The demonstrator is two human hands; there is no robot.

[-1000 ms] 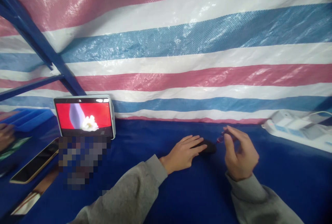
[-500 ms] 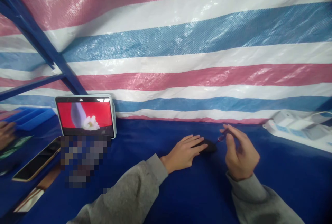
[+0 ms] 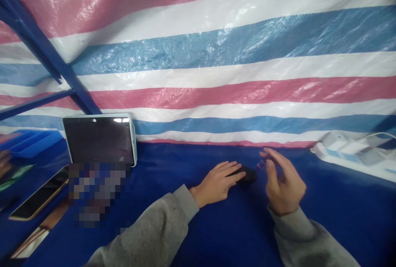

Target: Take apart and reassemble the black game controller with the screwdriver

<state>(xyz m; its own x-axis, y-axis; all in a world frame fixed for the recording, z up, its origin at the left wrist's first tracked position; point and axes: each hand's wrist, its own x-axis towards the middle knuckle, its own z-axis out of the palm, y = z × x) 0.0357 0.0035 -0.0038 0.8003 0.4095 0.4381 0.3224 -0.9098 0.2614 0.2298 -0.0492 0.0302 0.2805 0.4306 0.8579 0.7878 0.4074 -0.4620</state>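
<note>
A black, rounded object that looks like a computer mouse (image 3: 249, 175) lies on the dark blue table. My left hand (image 3: 218, 182) rests over its left side, fingers stretched across and thumb at the near edge, holding it. Just right of the mouse, my right hand (image 3: 286, 184) is raised with thumb and fingertips pinched round a small see-through purple tool (image 3: 261, 164), which resembles a screwdriver. Its lower end points down towards the mouse's right end. Whether the two touch is too blurred to tell.
At the left stands a tablet (image 3: 99, 140) with a dark screen, a pixelated patch before it. Left of that lie a phone (image 3: 40, 193) and a blue tray (image 3: 34, 142); another person's hand (image 3: 4, 163) is at the edge. A white power strip (image 3: 349, 158) sits right.
The tablet's screen has gone from a red picture to dark. The other person's hand has shifted left in view. My hands keep nearly the same place, the purple tool turned slightly.
</note>
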